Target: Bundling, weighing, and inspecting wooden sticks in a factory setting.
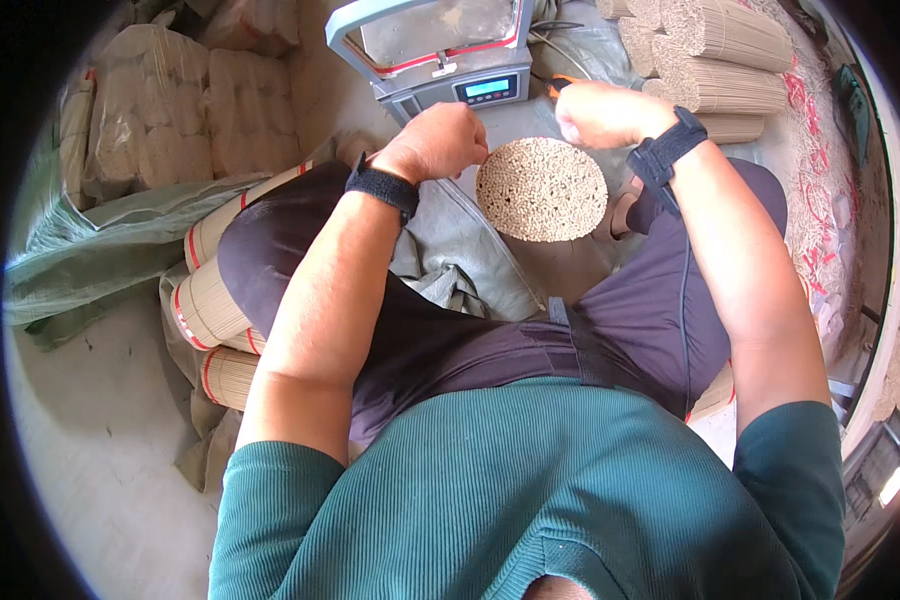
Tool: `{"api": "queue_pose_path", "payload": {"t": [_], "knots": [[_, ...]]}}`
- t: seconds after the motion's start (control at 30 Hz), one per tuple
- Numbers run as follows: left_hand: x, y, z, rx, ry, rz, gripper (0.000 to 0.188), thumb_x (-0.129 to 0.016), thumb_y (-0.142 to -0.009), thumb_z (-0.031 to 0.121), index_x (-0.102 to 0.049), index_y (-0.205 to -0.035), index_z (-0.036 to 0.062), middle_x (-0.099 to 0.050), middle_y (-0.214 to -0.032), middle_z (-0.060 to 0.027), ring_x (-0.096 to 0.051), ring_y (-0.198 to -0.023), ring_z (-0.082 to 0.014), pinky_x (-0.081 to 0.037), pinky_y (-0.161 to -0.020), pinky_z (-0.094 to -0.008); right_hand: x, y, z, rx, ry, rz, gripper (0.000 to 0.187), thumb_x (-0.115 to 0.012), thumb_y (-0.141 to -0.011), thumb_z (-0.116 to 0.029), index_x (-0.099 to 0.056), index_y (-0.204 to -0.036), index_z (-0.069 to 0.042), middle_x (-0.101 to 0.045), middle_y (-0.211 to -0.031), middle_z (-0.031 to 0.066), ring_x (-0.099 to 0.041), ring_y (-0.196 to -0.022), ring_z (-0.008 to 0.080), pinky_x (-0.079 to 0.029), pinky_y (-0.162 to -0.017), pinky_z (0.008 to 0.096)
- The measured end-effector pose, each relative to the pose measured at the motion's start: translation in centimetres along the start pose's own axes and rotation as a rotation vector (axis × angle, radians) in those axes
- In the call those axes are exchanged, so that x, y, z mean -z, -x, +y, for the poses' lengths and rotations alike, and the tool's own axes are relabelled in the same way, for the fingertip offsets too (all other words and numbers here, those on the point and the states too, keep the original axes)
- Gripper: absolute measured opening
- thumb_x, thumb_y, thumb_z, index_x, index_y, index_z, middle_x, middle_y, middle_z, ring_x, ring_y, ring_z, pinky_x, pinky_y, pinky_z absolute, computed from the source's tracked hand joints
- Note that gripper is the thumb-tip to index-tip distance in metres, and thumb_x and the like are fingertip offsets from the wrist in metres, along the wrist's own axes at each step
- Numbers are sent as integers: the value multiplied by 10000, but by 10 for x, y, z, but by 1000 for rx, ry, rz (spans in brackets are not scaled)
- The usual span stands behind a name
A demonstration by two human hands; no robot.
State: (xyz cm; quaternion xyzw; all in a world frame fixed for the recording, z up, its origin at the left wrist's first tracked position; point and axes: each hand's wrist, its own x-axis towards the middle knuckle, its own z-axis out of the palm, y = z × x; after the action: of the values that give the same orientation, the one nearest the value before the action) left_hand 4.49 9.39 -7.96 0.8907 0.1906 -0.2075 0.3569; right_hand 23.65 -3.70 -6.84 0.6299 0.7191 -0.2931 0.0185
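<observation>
A thick round bundle of thin sticks [541,190] stands between my knees, its pale end facing up with dark specks among the tips. My left hand [440,142] is closed at the bundle's upper left edge; whatever its fingers pinch is hidden. Just past the bundle's upper right edge, my right hand [605,114] is curled shut. A small orange and black tool [562,84] pokes out beside its fingers, and its working end is hidden. Both wrists wear black straps.
A digital scale [485,88] with a lit display and a framed top stands beyond the bundle. Tied stick bundles [715,60] are stacked at the far right, others [210,300] lie by my left leg. Plastic-wrapped packs [175,110] stand at the far left beside green sheeting [120,250].
</observation>
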Motion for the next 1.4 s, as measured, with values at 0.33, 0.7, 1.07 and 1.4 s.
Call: {"api": "queue_pose_path", "payload": {"t": [0.33, 0.7, 1.07, 1.4], "knots": [[-3, 0, -2, -32, 0, 42, 179, -595, -761, 145, -708, -847, 36, -650, -637, -116, -652, -583, -212, -518, -627, -332, -4, 12, -5, -200, -137, -114, 96, -543, -720, -50, -576, -639, -10, -571, -574, 122, -593, -552, 223, -449, -522, 356], [-6, 6, 1, -24, 71, 52, 153, -603, -766, 136, -708, -819, 38, -648, -626, -111, -647, -534, -187, -522, -586, -319, -16, 11, -2, -76, 70, 12, 124, -600, -709, -91, -676, -702, 7, -632, -675, 202, -643, -687, 343, -514, -641, 395], [-54, -16, -55, 414, 919, 272, 470, -632, -860, 350, -569, -1207, 40, -576, -1159, -165, -535, -1006, -258, -491, -776, -453, -49, 27, 22, -813, -841, 32, 391, -568, -898, -404, -596, -1043, -43, -629, -1020, 85, -614, -906, 218, -496, -684, 423], [-121, -49, -40, 318, 2001, -257, 542, -456, -940, 468, -547, -1239, 26, -613, -1196, -117, -599, -1072, -254, -435, -982, -441, -152, 31, 13, -517, -2555, 136, 547, -479, -926, -488, -544, -1258, -57, -579, -1256, 86, -538, -1147, 260, -387, -1019, 451]]}}
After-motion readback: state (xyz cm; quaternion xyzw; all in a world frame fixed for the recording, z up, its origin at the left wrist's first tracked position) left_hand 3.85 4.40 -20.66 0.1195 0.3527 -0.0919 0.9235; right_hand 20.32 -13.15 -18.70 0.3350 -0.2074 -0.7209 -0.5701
